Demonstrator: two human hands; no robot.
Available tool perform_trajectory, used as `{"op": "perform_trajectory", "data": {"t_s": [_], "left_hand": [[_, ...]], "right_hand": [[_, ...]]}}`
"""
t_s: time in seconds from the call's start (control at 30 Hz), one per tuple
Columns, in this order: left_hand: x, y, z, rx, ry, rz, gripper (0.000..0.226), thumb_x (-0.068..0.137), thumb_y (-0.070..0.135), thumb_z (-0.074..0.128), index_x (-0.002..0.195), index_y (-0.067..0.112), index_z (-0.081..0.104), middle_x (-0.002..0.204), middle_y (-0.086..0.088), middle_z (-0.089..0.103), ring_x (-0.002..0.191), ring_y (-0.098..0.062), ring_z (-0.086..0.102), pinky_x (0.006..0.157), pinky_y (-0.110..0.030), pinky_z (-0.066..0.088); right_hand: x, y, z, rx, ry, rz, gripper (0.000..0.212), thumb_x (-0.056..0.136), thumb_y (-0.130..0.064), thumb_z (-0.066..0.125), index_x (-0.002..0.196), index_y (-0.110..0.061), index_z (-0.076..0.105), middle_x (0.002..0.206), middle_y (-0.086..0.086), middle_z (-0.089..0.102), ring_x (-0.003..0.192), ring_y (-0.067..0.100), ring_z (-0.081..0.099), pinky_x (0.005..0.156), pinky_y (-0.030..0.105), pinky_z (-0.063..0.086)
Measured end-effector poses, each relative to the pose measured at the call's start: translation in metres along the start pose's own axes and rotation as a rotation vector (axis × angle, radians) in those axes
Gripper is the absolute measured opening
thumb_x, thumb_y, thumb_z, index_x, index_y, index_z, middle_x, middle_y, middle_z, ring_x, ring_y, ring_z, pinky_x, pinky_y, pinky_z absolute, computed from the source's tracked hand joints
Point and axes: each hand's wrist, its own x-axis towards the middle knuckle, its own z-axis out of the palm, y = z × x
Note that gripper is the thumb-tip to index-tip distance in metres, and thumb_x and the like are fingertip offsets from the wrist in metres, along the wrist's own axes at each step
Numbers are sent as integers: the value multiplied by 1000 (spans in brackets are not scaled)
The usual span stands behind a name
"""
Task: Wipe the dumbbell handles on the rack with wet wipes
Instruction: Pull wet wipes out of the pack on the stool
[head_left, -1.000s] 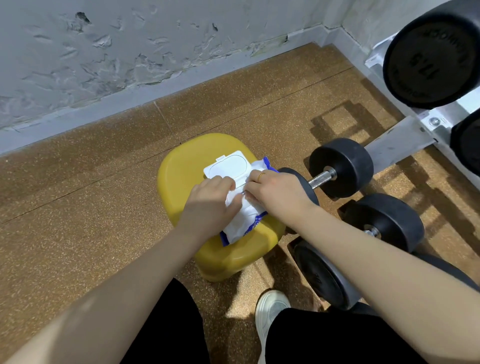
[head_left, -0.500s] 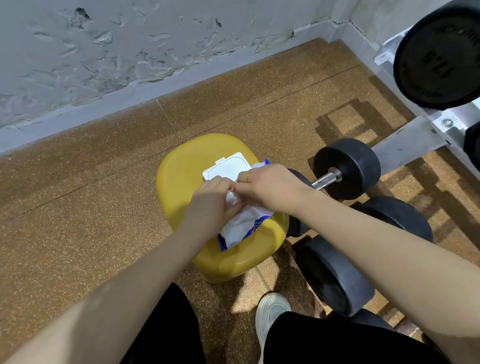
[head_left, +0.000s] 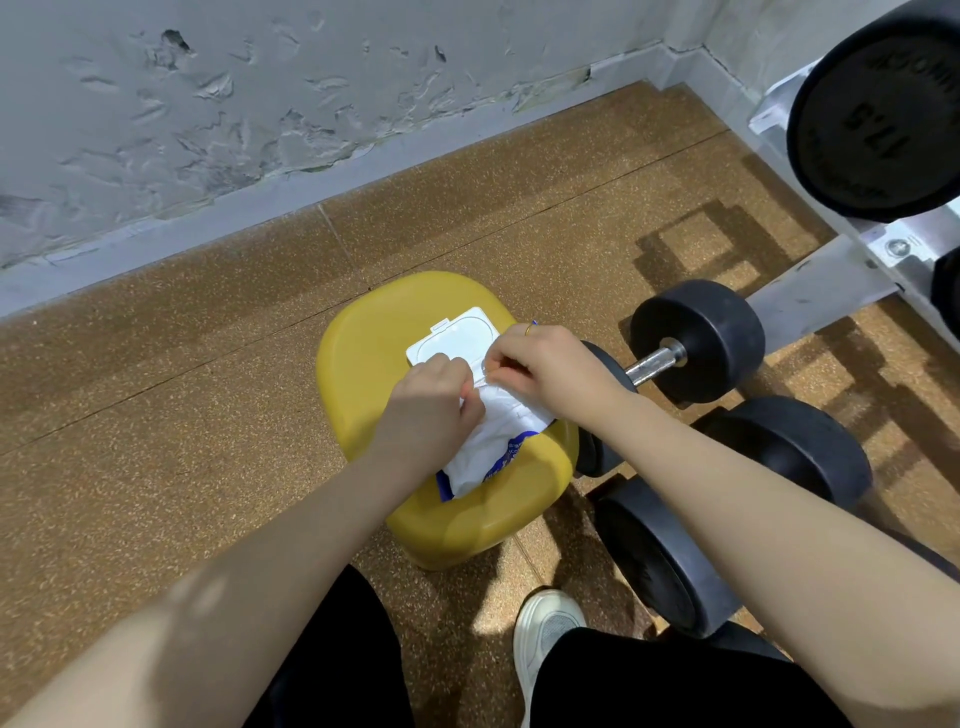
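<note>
Two walls (head_left: 218, 104) with cracked, peeling grey paint meet at a corner above a speckled brown floor (head_left: 156, 395). At the right edge stands a silver dumbbell rack (head_left: 810, 296), and a large black dumbbell (head_left: 878, 114) marked 17.5 rests on it; against the frame of half a second ago, both sit slightly lower and further left in view. On the floor before the rack lie smaller black dumbbells: one (head_left: 696, 340) shows its steel handle (head_left: 655, 362) between the heads, and a second (head_left: 727, 514) lies nearer the person, partly behind the right forearm. Just beside them stands a yellow plastic stool (head_left: 374, 343). On its seat, the surface that carries the task's thing, lies a white wet-wipe pack (head_left: 498, 441) with blue print, its white flip lid (head_left: 457, 335) open toward the wall. The left hand (head_left: 434, 408) rests on the pack, its fingers curled at the opening; what they grasp is hidden, so I cannot tell. The right hand (head_left: 545, 366), a ring (head_left: 528, 329) on one finger, pinches the thin white edge of a wipe at the pack's opening, and it sits a little higher over the lid than half a second ago. A white shoe (head_left: 545, 634) and black trouser legs (head_left: 332, 665) fill the bottom.
</note>
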Motion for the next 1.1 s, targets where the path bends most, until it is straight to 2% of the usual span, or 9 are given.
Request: {"op": "perform_trajectory", "data": {"t_s": [0.23,0.37,0.43,0.57,0.7,0.77,0.87,1.0,1.1], "left_hand": [[4,-5,1,-151,-42,-26,22,77,26,30,62,12,40,59,6,29,55,-16,30,48,-17,15],[13,-14,-6,-337,-263,-83,29,84,10,46,61,22,33,61,7,34,57,-8,34,53,-20,25],[18,-18,-10,-339,-318,-113,34,84,-3,48,61,19,34,62,5,34,60,-6,34,55,-19,28],[19,-19,-15,-340,-329,-78,32,82,4,46,60,23,33,62,7,34,61,0,37,56,-14,30],[13,-18,-17,-395,-335,-136,31,91,2,46,66,18,37,67,3,39,62,-7,35,59,-15,32],[12,-16,-17,-389,-334,-152,25,94,6,44,71,15,41,71,3,41,65,-7,37,61,-14,32],[6,-14,-18,-410,-302,-137,21,90,11,54,75,21,43,75,8,40,70,0,41,63,-11,32],[-4,-15,-16,-331,-296,-108,26,78,27,70,92,18,49,82,13,37,76,-5,40,66,-12,30],[-5,-14,-14,-262,-271,-98,53,66,55,49,98,14,55,83,12,36,80,-13,36,69,-23,29]], "right_hand": [[-9,6,-7,185,-42,94,4,81,-3,66,79,-4,69,93,5,55,70,19,55,66,16,40],[-10,4,-7,67,-108,4,10,81,-13,64,77,-8,71,90,5,55,64,21,55,60,31,45],[-9,0,-5,-37,-73,-53,17,81,-21,57,74,-14,70,83,3,57,59,20,53,50,30,43],[-6,-6,-1,-233,-48,-123,28,77,-28,41,66,-21,65,71,-1,54,44,26,47,39,23,32],[4,-17,-6,-437,-121,-158,11,64,-16,70,59,-18,61,61,-1,54,36,23,43,44,12,9],[8,-27,-8,-552,-270,-126,12,68,-11,74,73,-14,63,73,2,58,45,23,46,45,16,6],[14,-29,-10,-635,-438,-65,17,92,-10,47,105,-9,59,104,7,55,74,29,54,45,26,12],[8,-26,-11,-504,-240,-180,7,65,-11,70,63,-11,63,64,3,55,40,24,50,37,16,16],[-1,-18,-5,-348,-153,-164,22,72,-20,46,58,-12,60,59,3,52,34,25,45,30,20,30]]}}
